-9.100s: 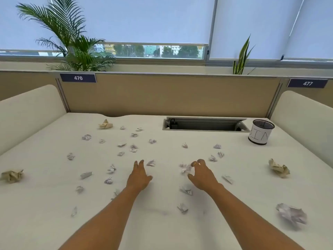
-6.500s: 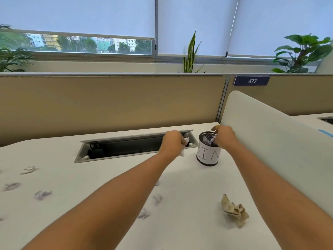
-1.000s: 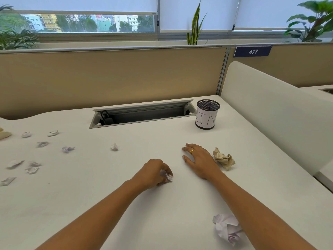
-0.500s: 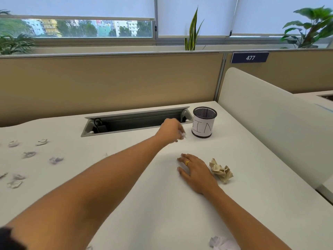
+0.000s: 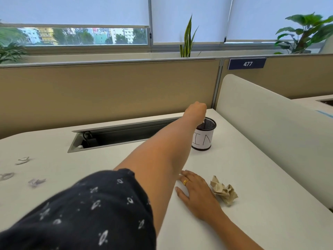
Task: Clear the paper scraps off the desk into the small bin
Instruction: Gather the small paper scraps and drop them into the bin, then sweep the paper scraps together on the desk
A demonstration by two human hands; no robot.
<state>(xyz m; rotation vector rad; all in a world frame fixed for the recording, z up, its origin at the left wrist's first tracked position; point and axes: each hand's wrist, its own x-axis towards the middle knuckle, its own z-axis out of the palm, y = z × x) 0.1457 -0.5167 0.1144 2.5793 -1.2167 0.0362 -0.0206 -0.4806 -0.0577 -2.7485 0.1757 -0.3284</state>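
Observation:
The small black mesh bin (image 5: pixel 204 141), wrapped in a white label, stands at the back right of the desk. My left hand (image 5: pixel 196 110) hangs just over the bin's mouth with its fingers curled downward, pinching a small white paper scrap (image 5: pixel 203 121) at the rim. My right hand (image 5: pixel 197 193) rests flat on the desk, fingers spread, a ring on one finger. A crumpled brown paper ball (image 5: pixel 224 193) lies right beside it. Small white scraps (image 5: pixel 37 182) lie at the desk's far left, another scrap (image 5: pixel 22 160) behind them.
An open cable tray (image 5: pixel 117 136) is sunk into the desk left of the bin. A tan partition (image 5: pixel 108 91) closes the back. A white curved divider (image 5: pixel 270 127) walls the right side, close to the bin.
My left hand has risen from beside the bin to over its mouth, carrying the scrap. My right hand has stayed flat next to the brown ball.

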